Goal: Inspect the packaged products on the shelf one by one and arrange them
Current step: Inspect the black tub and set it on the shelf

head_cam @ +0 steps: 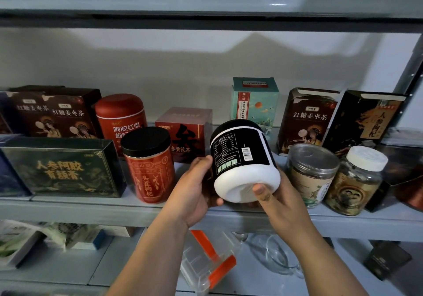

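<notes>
I hold a white jar with a black label (pixel 242 158) tilted in front of the grey shelf (pixel 91 208), its white base turned toward me and a barcode showing. My left hand (pixel 194 188) grips its left side and my right hand (pixel 279 202) supports it from below, thumb on the base. A red jar with a black lid (pixel 148 165) stands just left of the hands. Two clear jars stand to the right, one with a see-through lid (pixel 311 174) and one with a white lid (pixel 357 181).
Dark boxes (pixel 61 167) and a red canister (pixel 120 115) fill the shelf's left part. A red box (pixel 185 133), a teal box (pixel 254 103) and two dark boxes (pixel 306 122) stand behind. The lower shelf holds a clear container with orange clips (pixel 210 261) and glassware (pixel 274 254).
</notes>
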Demonstrator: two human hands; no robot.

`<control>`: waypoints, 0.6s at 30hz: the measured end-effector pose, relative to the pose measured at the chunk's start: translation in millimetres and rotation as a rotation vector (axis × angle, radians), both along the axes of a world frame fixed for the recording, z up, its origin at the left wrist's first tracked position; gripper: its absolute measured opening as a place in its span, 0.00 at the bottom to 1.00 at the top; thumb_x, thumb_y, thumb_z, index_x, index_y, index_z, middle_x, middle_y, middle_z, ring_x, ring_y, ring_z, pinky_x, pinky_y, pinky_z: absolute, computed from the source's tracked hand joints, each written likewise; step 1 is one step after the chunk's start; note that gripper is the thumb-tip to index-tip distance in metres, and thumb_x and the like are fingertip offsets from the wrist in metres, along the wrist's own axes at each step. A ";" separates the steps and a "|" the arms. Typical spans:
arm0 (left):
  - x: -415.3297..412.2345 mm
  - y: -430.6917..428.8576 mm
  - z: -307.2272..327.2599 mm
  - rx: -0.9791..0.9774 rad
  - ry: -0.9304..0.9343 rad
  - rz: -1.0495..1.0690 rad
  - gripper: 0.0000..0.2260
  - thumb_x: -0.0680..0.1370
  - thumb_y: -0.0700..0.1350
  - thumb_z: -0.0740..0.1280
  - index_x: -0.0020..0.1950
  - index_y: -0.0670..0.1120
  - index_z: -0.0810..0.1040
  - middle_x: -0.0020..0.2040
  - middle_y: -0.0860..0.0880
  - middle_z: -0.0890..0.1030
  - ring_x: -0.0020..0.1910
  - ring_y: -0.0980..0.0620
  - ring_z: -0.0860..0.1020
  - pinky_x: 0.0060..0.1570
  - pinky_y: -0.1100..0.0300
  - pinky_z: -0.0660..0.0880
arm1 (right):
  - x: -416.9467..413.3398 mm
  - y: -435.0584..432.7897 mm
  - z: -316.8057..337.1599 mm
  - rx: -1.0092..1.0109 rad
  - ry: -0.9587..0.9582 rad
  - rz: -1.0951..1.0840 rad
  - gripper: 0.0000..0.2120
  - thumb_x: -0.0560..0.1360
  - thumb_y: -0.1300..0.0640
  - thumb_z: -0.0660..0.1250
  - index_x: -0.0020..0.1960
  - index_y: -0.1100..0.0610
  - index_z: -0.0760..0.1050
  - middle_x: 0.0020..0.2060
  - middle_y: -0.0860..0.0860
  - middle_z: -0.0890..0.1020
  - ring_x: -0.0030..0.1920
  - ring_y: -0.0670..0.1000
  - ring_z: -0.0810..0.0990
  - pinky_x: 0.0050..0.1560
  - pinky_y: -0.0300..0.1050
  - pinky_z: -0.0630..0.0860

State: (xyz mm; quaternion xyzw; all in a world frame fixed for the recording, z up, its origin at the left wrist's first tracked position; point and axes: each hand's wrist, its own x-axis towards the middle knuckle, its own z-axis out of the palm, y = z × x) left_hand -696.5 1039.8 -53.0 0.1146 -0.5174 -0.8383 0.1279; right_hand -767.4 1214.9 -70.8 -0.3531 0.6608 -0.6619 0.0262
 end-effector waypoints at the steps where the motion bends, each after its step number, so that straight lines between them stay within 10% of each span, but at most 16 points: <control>1: 0.3 0.5 0.6 0.010 0.000 -0.007 0.33 0.72 0.58 0.65 0.72 0.41 0.71 0.50 0.44 0.82 0.37 0.49 0.81 0.23 0.60 0.72 | -0.2 -0.8 1.1 -0.007 0.005 0.002 0.45 0.63 0.22 0.70 0.72 0.45 0.69 0.60 0.36 0.82 0.61 0.39 0.81 0.55 0.33 0.78; 6: 2.5 3.0 4.8 0.006 0.016 -0.141 0.34 0.69 0.64 0.71 0.69 0.46 0.76 0.61 0.39 0.83 0.52 0.39 0.85 0.40 0.45 0.84 | -4.6 -1.0 -1.0 0.038 0.079 -0.020 0.54 0.61 0.35 0.81 0.81 0.40 0.58 0.71 0.43 0.75 0.71 0.45 0.74 0.69 0.50 0.75; 10: 1.8 4.2 9.8 0.091 -0.024 -0.118 0.27 0.75 0.61 0.63 0.69 0.47 0.76 0.60 0.40 0.84 0.54 0.38 0.84 0.46 0.38 0.82 | -0.4 -1.2 -6.5 0.136 0.152 -0.141 0.54 0.60 0.45 0.82 0.77 0.27 0.56 0.66 0.40 0.69 0.65 0.30 0.70 0.61 0.28 0.69; 18: 4.0 4.1 17.9 0.152 -0.064 -0.082 0.24 0.85 0.59 0.51 0.61 0.45 0.80 0.53 0.37 0.86 0.44 0.36 0.86 0.30 0.44 0.83 | -1.9 1.1 -11.1 0.170 0.257 -0.167 0.52 0.65 0.45 0.83 0.76 0.28 0.53 0.63 0.32 0.66 0.64 0.27 0.68 0.61 0.18 0.62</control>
